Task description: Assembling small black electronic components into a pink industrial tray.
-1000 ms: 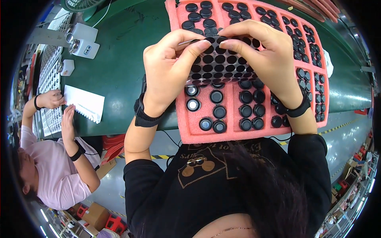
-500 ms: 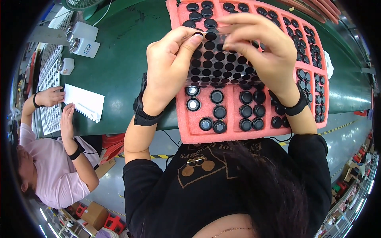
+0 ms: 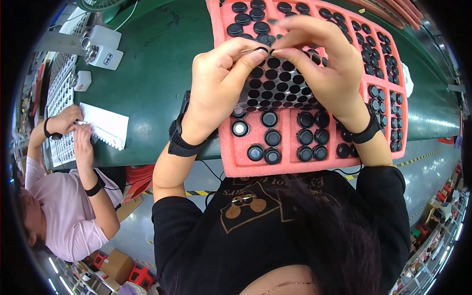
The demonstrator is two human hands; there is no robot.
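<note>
Left hand pinches the top edge of a black-dotted clear sheet above the pink tray. Right hand part-curled at that edge, partly blurred; hold indeterminable.

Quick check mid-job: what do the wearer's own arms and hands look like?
Both the left hand and right hand are ungloved. A broad black strap circles the left wrist; a black band circles the right. Both arms emerge from short black sleeves.

Pink foam tray: black-dotted sheet is hiding part. Right hand: index fingertip is blurring. Green fan: top edge is cropping.
</note>
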